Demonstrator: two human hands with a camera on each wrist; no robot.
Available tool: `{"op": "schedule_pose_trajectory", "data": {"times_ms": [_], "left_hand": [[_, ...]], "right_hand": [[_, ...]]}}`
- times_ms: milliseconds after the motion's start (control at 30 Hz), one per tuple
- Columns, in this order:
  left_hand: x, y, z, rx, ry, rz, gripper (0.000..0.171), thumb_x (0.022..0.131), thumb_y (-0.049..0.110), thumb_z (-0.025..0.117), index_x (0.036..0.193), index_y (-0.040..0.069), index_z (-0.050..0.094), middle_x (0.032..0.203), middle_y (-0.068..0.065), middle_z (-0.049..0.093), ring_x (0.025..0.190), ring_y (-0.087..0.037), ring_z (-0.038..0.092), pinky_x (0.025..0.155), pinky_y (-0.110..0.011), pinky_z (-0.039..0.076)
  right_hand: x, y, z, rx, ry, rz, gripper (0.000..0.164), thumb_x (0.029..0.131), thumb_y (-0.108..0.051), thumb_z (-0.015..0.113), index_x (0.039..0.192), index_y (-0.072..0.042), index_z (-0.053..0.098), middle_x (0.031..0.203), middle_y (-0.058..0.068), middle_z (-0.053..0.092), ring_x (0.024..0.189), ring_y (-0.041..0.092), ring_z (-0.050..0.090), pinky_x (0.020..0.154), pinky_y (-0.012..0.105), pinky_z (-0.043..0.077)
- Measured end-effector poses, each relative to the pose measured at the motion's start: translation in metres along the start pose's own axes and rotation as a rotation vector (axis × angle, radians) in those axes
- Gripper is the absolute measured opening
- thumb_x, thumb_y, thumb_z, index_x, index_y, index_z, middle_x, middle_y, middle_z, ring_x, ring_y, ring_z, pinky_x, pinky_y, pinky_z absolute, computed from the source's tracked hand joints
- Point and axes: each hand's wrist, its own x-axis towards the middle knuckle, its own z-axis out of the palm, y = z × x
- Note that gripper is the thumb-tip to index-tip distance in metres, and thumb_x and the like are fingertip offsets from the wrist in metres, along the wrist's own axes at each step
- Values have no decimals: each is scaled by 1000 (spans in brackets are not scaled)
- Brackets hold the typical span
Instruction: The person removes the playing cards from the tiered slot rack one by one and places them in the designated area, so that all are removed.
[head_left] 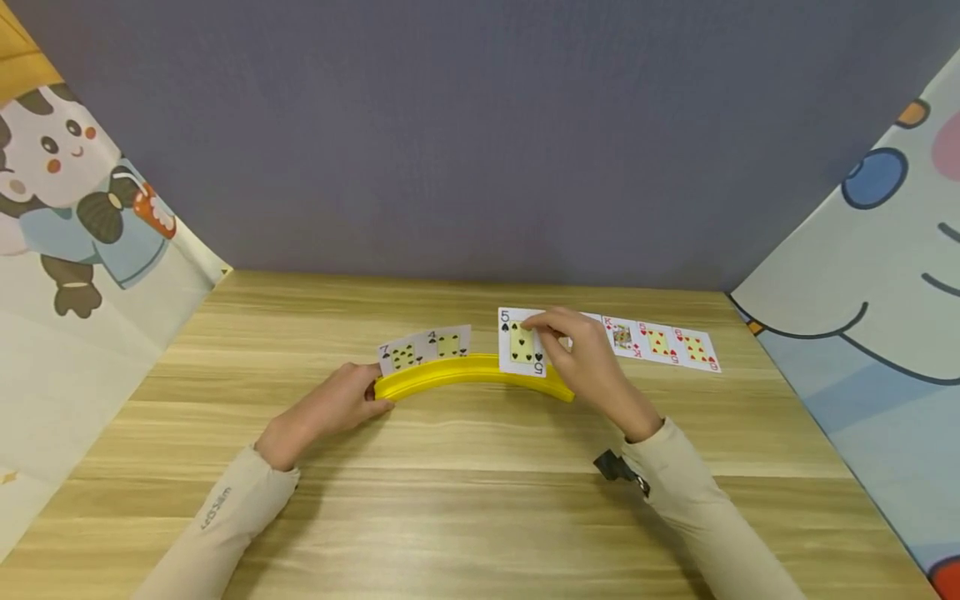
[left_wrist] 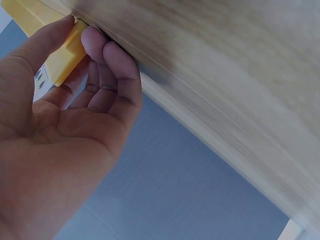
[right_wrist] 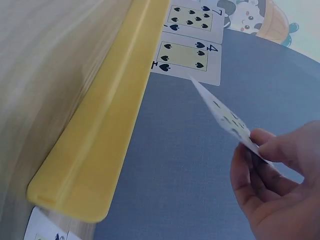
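A curved yellow card holder (head_left: pixel 465 368) rests on the wooden table. Standing in its left part are the seven of spades (head_left: pixel 403 357) and the four of spades (head_left: pixel 448 343). My left hand (head_left: pixel 348 396) grips the holder's left end, thumb in front and fingers behind, as the left wrist view also shows. Between thumb and fingers, my right hand (head_left: pixel 581 350) pinches the five of spades (head_left: pixel 517 342) by its right side. That card is upright and overlaps the holder's right part in the head view; in the right wrist view it is apart from the holder (right_wrist: pixel 100 115).
Behind and right of my right hand, a row of cards lies on the table, with a king of diamonds (head_left: pixel 622 337), a red five (head_left: pixel 657 342) and a red six (head_left: pixel 696 348). A grey panel (head_left: pixel 480 142) closes off the back; printed panels stand at both sides.
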Motion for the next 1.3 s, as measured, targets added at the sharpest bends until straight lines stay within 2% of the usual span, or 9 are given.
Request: {"op": "schedule_pose_trajectory", "data": {"times_ms": [133, 300, 467, 600, 700, 867, 1033, 1133, 1300], "left_hand": [[0, 0, 0, 7, -2, -2, 39, 91, 12, 73, 125, -3, 61, 107, -14, 69, 74, -13, 56, 62, -27, 47], [1, 0, 0, 6, 6, -2, 38, 90, 10, 73, 124, -4, 61, 105, -13, 69, 73, -14, 56, 61, -26, 47], [2, 2, 1, 1, 15, -6, 39, 90, 11, 74, 124, -3, 61, 105, -13, 69, 72, -13, 56, 61, -26, 48], [1, 2, 1, 9, 9, -13, 39, 90, 12, 74, 124, -3, 61, 106, -13, 69, 73, -13, 56, 62, -26, 48], [0, 2, 1, 6, 2, -21, 38, 91, 12, 73, 124, -2, 61, 106, -12, 69, 74, -14, 56, 62, -26, 48], [-1, 2, 1, -3, -3, -19, 38, 91, 12, 74, 124, -1, 62, 110, -13, 68, 77, -15, 57, 64, -27, 48], [-1, 0, 2, -2, -4, -18, 38, 91, 13, 74, 124, 0, 62, 112, -14, 68, 78, -15, 57, 64, -27, 48], [-1, 0, 2, -1, -4, -16, 38, 91, 13, 74, 124, 0, 62, 112, -14, 68, 78, -15, 57, 64, -27, 48], [-1, 1, 2, -11, 0, -14, 39, 91, 12, 73, 126, 0, 61, 115, -15, 68, 80, -15, 57, 66, -28, 48]], "right_hand": [[-8, 0, -7, -6, 15, 12, 21, 96, 3, 57, 104, -5, 75, 100, 6, 72, 74, 14, 59, 64, 29, 48], [-18, 1, -19, -19, 4, 64, 21, 91, 4, 62, 108, -6, 72, 98, 3, 69, 79, 13, 58, 67, 32, 52], [-28, 6, -31, -27, 25, 81, 25, 89, 7, 63, 109, -7, 72, 90, 0, 66, 75, 11, 56, 72, 21, 51], [-35, 13, -39, -50, 50, 73, 26, 89, 9, 64, 108, -7, 74, 95, 1, 70, 77, 11, 60, 75, 14, 49], [-40, 17, -46, -72, 76, 74, 25, 88, 10, 66, 106, -6, 75, 98, 4, 72, 79, 12, 62, 75, 11, 49], [-46, 21, -56, -96, 111, 92, 24, 87, 10, 67, 105, -5, 75, 91, 6, 71, 75, 10, 60, 76, 8, 47], [-53, 26, -64, -124, 126, 131, 24, 87, 10, 66, 104, -5, 75, 94, 6, 72, 76, 7, 58, 74, 8, 46], [-57, 30, -67, -130, 115, 171, 24, 86, 10, 66, 105, -3, 73, 98, 8, 72, 77, 9, 59, 72, 8, 47], [-58, 39, -74, -149, 83, 231, 28, 85, 9, 68, 111, -1, 70, 106, 15, 70, 80, 20, 64, 69, 7, 46]]}}
